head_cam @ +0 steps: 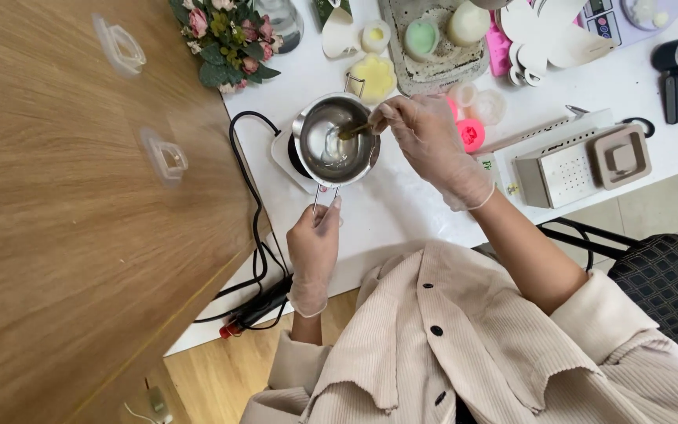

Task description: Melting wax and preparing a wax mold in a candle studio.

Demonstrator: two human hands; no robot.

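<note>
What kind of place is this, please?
Probably a home or small craft workspace for making candles or soap: a small metal pot on a hot plate, coloured moulded pieces and a scale on the white table.

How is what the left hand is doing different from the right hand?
The left hand grips the thin handle of the metal pot from outside; the right hand reaches over the pot, pinching a stirring stick dipped inside. Both wear clear gloves.

Bright even light, soft shadows, sharp
</note>
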